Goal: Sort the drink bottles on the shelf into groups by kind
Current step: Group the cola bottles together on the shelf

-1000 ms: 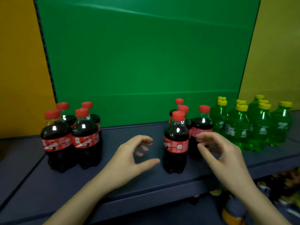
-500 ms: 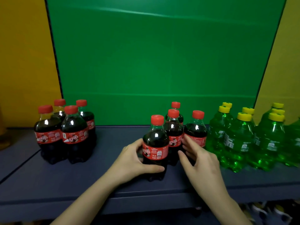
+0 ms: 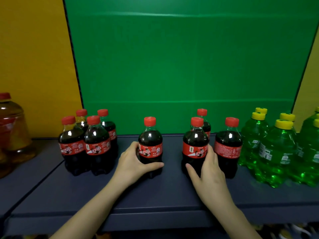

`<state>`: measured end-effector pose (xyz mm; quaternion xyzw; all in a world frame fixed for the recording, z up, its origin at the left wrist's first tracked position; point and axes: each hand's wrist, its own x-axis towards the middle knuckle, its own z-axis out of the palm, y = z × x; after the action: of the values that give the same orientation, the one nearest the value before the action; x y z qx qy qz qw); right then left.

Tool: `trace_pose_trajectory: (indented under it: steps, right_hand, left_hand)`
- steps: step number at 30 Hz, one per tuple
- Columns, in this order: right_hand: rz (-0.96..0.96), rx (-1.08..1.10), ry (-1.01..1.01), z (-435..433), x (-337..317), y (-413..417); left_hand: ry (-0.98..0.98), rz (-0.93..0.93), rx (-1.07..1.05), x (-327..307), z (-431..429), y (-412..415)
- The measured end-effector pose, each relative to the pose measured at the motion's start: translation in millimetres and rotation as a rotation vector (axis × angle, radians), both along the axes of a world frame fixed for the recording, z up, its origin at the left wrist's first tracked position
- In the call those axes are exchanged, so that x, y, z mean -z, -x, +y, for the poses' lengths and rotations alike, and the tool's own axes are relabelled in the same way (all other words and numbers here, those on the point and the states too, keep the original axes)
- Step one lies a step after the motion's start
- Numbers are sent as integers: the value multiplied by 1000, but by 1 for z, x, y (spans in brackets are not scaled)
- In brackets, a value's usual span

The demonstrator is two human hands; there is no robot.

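Amber liquid in a big clear jug with a red cap, at the far left end of the dark blue shelf; the frame edge cuts it off. Yellow panel behind it.

Next right: cluster of four cola bottles, red caps, red labels, upright. Two in front, two behind, packed touching.

A gap, then the lone cola bottle, upright on the shelf, near mid-shelf and apart from both groups. The left hand grips it low down. The thumb lies across the front below the label and the fingers wrap round the left side.

Another gap, then three colas. The front cola bottle stands upright with the right hand clasping it. The thumb is on the lower front and the fingers curl round the right side at label height. The rear cola bottle is directly behind it, mostly hidden apart from its cap and shoulder. The outer cola bottle stands just beside the held one, on its right, label text facing out.

Furthest right: green soda bottles, yellow caps, bunched close together. The nearest one is hard against the outer cola bottle, and the group runs off the frame edge, so no count is possible.

Green backdrop fills the wall behind the middle of the shelf.
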<state>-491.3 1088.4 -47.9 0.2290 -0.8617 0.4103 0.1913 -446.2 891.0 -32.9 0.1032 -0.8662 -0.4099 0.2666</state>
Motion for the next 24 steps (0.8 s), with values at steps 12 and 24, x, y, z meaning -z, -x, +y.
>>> trace_pose_trajectory:
  steps: [12, 24]
  right_hand:
    - [-148, -147, -14, -31, -12, 27]
    - [-190, -148, -9, -84, -17, 59]
  left_hand:
    - [-147, 34, 16, 4, -16, 9]
    - [-87, 32, -228, 7, -30, 33]
